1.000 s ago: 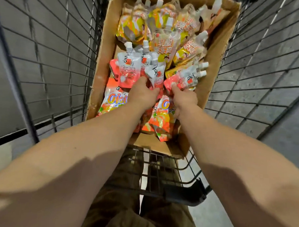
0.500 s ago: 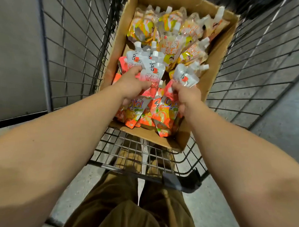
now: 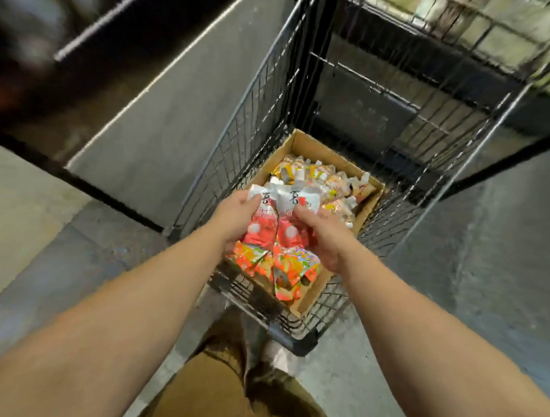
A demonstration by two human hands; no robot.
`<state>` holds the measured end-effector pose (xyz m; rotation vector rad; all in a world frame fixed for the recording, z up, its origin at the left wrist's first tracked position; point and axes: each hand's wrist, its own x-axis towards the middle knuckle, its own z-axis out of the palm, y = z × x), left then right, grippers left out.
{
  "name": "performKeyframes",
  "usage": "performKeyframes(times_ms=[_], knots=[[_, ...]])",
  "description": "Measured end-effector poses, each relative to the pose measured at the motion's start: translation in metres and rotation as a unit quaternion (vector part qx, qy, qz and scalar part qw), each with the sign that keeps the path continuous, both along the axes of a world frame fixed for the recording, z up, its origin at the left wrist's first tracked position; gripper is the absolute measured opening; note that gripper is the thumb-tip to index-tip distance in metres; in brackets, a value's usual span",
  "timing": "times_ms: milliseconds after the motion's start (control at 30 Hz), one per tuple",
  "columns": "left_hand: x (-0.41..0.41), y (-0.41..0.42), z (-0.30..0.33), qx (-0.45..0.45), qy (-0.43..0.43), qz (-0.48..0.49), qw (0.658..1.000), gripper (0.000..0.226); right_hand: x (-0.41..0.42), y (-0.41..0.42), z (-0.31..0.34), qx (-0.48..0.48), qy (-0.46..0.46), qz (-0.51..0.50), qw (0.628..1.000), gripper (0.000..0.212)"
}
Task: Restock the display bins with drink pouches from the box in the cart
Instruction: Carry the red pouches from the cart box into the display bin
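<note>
The pouches [image 3: 277,230] have come up out of the box [image 3: 311,147], mid frame. The left hand [image 3: 235,219] and right hand [image 3: 321,238] each grip a bunch. Next, I think, carry them to a bin.

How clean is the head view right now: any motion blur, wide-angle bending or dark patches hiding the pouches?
Head view: the upper left corner is smeared by motion blur and dark; the wire cart bars bow from wide-angle distortion; the red-and-white pouches gripped between the left hand and right hand are brightly lit but slightly soft; the yellow pouches in the cardboard box are blurrier, print unreadable.
</note>
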<state>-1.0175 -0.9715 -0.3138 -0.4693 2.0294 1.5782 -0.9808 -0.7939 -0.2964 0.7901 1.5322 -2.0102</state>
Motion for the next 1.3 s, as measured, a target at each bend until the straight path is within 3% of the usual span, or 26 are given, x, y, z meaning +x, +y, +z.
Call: performKeyframes(times_ms=[133, 267, 333, 467, 633, 767, 933, 1100, 1300], knots=[[0.056, -0.038, 0.05, 0.068, 0.062, 0.162, 0.982, 0.022, 0.028, -0.04, 0.039, 0.008, 0.056, 0.091, 0.994, 0.01], [0.124, -0.105, 0.093, 0.142, 0.09, 0.321, 0.932, 0.025, 0.053, -0.118, 0.08, -0.033, 0.086, 0.223, 0.97, 0.019], [0.173, -0.151, 0.112, 0.18, 0.098, 0.376, 0.904, 0.03, 0.075, -0.171, 0.098, -0.066, 0.096, 0.32, 0.94, 0.018], [0.308, -0.241, 0.144, 0.182, 0.134, 0.435, 0.872, 0.04, 0.153, -0.291, 0.123, -0.105, 0.127, 0.534, 0.83, 0.038], [0.535, -0.329, 0.175, 0.125, 0.19, 0.582, 0.78, 0.037, 0.332, -0.447, 0.146, -0.152, 0.15, 0.698, 0.683, 0.04], [0.749, -0.371, 0.203, 0.068, 0.232, 0.687, 0.686, 0.033, 0.541, -0.552, 0.162, -0.193, 0.151, 0.764, 0.598, 0.036], [0.982, -0.37, 0.247, -0.067, 0.207, 0.768, 0.602, 0.033, 0.8, -0.615, 0.188, -0.247, 0.116, 0.838, 0.472, 0.026], [1.133, -0.359, 0.26, -0.138, 0.215, 0.828, 0.499, 0.034, 0.976, -0.644, 0.208, -0.278, 0.093, 0.89, 0.35, 0.023], [1.251, -0.386, 0.24, -0.155, 0.209, 0.879, 0.398, 0.037, 1.113, -0.689, 0.203, -0.263, 0.039, 0.925, 0.27, 0.029]])
